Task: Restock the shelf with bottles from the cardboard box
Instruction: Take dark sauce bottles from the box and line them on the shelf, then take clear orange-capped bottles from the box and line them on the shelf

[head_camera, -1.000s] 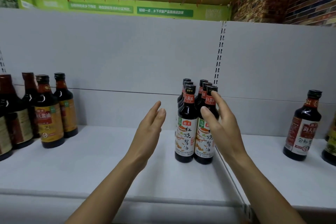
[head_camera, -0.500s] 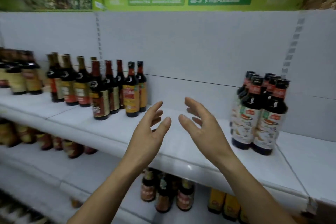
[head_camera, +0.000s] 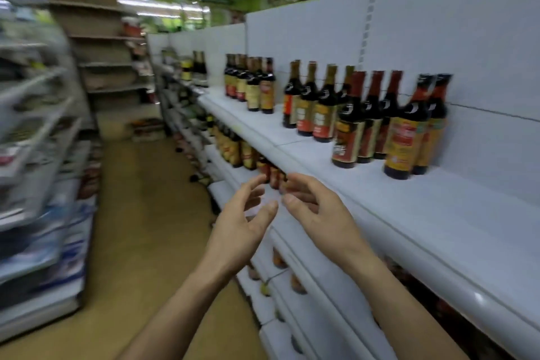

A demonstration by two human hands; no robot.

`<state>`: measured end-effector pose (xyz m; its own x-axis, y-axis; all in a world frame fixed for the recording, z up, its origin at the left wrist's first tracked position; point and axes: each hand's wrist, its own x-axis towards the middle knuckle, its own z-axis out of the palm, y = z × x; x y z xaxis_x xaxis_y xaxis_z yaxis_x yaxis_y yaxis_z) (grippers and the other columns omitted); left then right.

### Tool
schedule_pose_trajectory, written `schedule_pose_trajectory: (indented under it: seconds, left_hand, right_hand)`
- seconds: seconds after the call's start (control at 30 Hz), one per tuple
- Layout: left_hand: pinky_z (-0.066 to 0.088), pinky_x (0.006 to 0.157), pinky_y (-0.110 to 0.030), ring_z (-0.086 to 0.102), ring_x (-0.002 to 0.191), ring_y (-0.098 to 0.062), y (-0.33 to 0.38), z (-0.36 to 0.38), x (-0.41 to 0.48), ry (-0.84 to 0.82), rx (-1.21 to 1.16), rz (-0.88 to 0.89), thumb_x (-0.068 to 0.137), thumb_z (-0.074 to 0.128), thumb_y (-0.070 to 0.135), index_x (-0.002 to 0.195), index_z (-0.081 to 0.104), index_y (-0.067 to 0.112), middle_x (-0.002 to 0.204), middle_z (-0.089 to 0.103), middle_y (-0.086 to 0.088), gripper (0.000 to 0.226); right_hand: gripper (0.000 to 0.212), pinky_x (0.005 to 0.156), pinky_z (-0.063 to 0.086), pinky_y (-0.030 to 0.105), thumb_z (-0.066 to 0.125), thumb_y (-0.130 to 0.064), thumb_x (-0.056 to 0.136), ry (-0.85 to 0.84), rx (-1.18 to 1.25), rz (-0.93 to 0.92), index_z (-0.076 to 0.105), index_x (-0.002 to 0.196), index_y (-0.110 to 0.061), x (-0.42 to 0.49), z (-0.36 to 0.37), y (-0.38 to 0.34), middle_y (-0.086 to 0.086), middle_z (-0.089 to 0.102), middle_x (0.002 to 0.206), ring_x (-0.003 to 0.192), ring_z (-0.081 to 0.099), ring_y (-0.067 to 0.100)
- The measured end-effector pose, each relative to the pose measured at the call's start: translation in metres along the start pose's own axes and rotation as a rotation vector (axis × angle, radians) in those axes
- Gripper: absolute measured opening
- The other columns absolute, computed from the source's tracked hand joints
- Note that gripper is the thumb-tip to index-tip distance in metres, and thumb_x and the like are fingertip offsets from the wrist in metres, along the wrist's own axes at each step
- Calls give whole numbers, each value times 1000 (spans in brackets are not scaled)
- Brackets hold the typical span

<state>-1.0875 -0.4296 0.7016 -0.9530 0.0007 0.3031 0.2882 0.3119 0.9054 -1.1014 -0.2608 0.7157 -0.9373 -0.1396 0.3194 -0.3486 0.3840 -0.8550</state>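
Transit step, by my reading: nothing is being carried and the cardboard box is not in view, so I judge this to be the gap between placing one load and fetching another. The next move calls for finding the box, probably low down or behind me, and taking hold of a bottle by its body or neck.

Long white metal shelf (head_camera: 380, 202) runs along my right side and recedes down the aisle. Its near stretch is bare, and that is where I judge the stock belongs.

Dark glass bottles with red-and-yellow labels (head_camera: 404, 140) stand upright on that shelf in small clusters set towards the back panel. The nearest pair is just beside a red-capped group. More rows show on the tier below, but they are too blurred to read.

Left hand (head_camera: 242, 222) and right hand (head_camera: 318, 213) hang in front of the shelf edge. Both are empty, palms facing, fingers loosely spread and slightly bent, thumbs near each other but apart.
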Motion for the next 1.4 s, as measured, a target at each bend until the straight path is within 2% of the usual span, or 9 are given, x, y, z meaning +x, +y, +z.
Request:
schedule_pose_trajectory:
  seconds: [0.13,0.27,0.4,0.57,0.7,0.87,1.1,1.33,1.4]
  left_hand:
    - [46,95,-13,54,126,1,-34,-20,-8,148,50,-107,101,62,32,145,50,36,137,58,15,47]
    - [45,90,-8,57,125,-4,-67,-30,-28,290,73,-253,99,65,26,144,51,33,133,60,12,47]
    - [45,82,-2,56,125,-6,-100,-34,-57,400,105,-416,99,65,28,148,48,30,136,58,8,52]
    - [44,93,-16,54,127,-6,-147,-32,-100,474,132,-608,99,64,32,149,46,34,140,56,9,53]
    - [43,97,-24,53,126,-5,-186,-23,-132,474,112,-756,100,63,34,150,44,36,141,55,10,53]
    - [44,81,-14,54,122,-7,-240,-5,-165,432,74,-899,101,62,33,151,44,32,138,56,6,53]
    - [47,84,-19,57,118,-9,-336,27,-219,344,-6,-1066,101,62,29,148,46,31,130,58,6,50]
    - [47,80,-16,57,119,-12,-440,68,-278,224,-45,-1210,100,64,29,151,44,28,135,57,2,54]
    - [51,88,-22,58,120,-13,-469,78,-295,200,-46,-1239,100,63,29,152,42,27,136,57,1,56]
  right_hand:
    - [44,105,48,26,59,-38,100,-195,50,-7,52,143,-35,20,46,21,-21,56,136,121,54,-6]
    - [46,91,49,21,60,-39,99,-396,96,12,51,144,-33,29,91,47,-14,58,136,112,57,-5]
    - [47,102,47,22,59,-36,100,-569,79,12,50,145,-29,26,135,77,-15,56,138,118,55,-5]
    - [47,103,49,29,58,-39,100,-751,59,71,49,146,-29,4,182,118,-14,57,136,118,56,-1]
    - [46,96,48,22,57,-38,101,-866,27,153,49,145,-29,-19,210,157,-12,57,134,114,56,0]
    - [44,87,45,16,57,-36,101,-947,-23,277,51,143,-26,-53,236,211,-7,61,129,106,57,-3]
    - [43,80,45,11,57,-31,102,-1003,-83,505,52,144,-20,-112,269,295,-1,64,123,113,60,10]
    - [39,73,42,6,55,-31,103,-1028,-156,641,54,141,-21,-174,311,382,-10,62,113,102,58,1]
    - [39,71,43,4,54,-29,103,-1042,-166,682,53,141,-21,-193,327,408,-13,60,108,95,57,-3]
